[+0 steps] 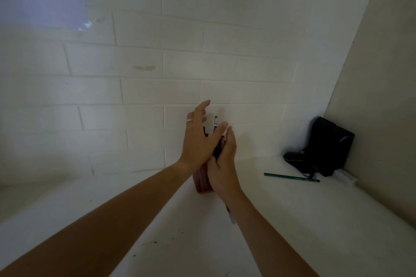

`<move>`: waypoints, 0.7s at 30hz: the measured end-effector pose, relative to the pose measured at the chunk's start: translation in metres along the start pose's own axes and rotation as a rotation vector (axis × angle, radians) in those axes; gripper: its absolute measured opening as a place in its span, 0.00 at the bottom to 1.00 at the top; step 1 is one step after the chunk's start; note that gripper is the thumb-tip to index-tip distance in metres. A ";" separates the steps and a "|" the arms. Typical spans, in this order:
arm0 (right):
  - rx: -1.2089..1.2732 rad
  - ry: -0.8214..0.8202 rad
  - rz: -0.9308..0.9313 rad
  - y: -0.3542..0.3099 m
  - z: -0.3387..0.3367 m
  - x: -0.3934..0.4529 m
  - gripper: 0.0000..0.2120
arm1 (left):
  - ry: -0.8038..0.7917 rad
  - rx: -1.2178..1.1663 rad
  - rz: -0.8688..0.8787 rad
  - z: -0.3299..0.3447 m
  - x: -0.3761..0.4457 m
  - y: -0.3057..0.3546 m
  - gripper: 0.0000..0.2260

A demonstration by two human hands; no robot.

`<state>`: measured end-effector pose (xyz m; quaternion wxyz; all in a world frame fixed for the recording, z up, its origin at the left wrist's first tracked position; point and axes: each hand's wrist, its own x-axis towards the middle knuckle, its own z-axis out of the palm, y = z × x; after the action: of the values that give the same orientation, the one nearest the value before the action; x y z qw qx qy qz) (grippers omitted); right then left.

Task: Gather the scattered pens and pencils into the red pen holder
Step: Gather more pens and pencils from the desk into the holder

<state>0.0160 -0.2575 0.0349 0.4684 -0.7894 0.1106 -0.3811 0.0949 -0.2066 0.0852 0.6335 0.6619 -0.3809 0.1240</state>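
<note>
Head view. The red pen holder (202,181) stands on the white ledge (292,209) close to the tiled wall (157,63), mostly hidden between the two hands. The left hand (198,139), wearing a ring (189,120), is spread with fingers extended over the holder's mouth; the right hand (222,162) lies flat against the holder's right side, fingers together, and whether it grips anything cannot be told. A blue pen (215,124) and dark pen tips project upward between the hands, apparently already in the holder. A green pencil (291,177) lies on the ledge well apart to the right, near a black bag (326,146), and a dark pen (229,211) shows partly beneath the right wrist. Likely risks: the tall, narrow holder may tip if the hands press unevenly; the loaded pens may catch on the left palm and spill; the pen under the wrist may be overlooked or swept off the ledge.
</note>
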 end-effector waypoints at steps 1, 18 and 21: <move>-0.039 0.011 0.004 0.003 0.002 0.000 0.37 | 0.004 -0.016 0.009 0.001 0.002 0.002 0.23; 0.096 -0.031 0.008 0.018 -0.016 -0.006 0.37 | -0.087 0.403 0.062 0.004 0.008 -0.008 0.12; -0.181 -0.004 0.022 0.009 -0.047 -0.013 0.26 | -0.112 0.483 0.060 0.004 0.008 -0.002 0.13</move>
<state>-0.0246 -0.2863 0.0338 0.3995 -0.8280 0.1524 -0.3627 0.1003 -0.2129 0.0888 0.4308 0.7883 -0.3945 0.1933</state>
